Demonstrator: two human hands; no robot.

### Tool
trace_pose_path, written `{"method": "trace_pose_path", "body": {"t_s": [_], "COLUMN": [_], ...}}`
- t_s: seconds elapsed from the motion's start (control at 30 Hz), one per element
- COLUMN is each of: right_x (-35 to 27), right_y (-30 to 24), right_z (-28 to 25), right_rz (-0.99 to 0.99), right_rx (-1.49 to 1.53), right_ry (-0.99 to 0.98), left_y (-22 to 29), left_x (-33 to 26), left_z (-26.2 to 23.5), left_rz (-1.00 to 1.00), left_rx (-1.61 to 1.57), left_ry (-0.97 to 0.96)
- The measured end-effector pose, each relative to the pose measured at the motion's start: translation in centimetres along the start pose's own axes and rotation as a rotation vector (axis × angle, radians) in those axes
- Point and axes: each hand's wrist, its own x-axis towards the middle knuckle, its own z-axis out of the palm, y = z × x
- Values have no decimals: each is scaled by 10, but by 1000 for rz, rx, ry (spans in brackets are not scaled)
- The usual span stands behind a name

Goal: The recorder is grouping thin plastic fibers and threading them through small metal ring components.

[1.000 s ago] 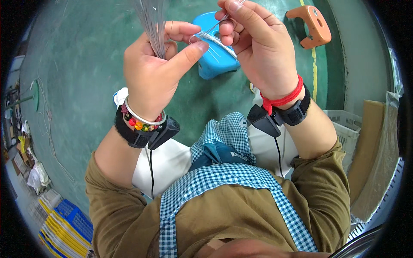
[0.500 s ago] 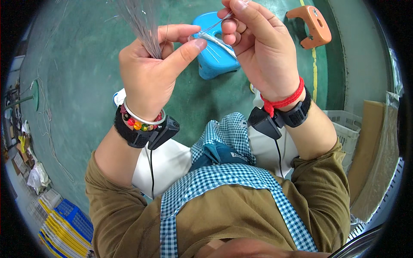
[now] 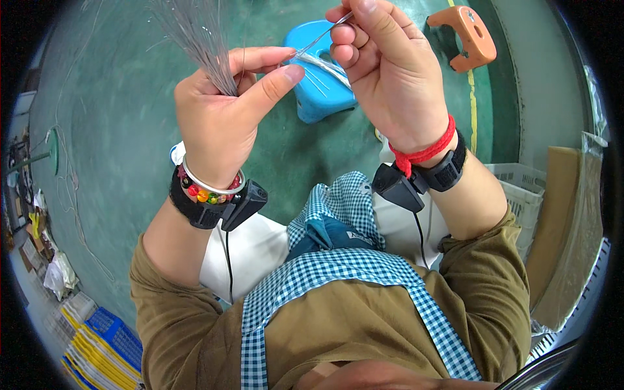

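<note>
Slantwise, thin glossy strands (image 3: 323, 36) run straight between both hands (image 3: 218, 123).

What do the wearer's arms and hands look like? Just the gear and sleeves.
Both hands ungloved; olive-brown sleeves end near the elbows.

Left hand: silver-coloured bangle, multicoloured bead bracelet at the wrist.

Right hand: red cord bracelet.

Each wrist also has a black strap carrying a black, angular device with a thin dark cable hanging from it.

A workshop; green floor (image 3: 136, 149), yellow line (image 3: 473, 110), stacked crates (image 3: 104, 354); perhaps packaging (image 3: 60, 274) at the dim left rim.
</note>
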Motion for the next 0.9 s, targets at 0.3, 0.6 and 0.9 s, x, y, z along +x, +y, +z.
{"method": "trace_pose_path", "body": {"t_s": [0.3, 0.6, 0.9], "right_x": [-2, -3, -1], "right_y": [0, 0, 11], "right_z": [5, 5, -6], "right_rz": [-56, -55, -78], "right_rx": [3, -60, -633], "right_ry": [18, 38, -165], "left_y": [4, 7, 6], "left_x": [-2, 0, 0], "left_z": [4, -7, -3], "left_rz": [-100, -138, -140], "left_rx": [-100, -159, -225], "left_ry": [-12, -218, -109]}}
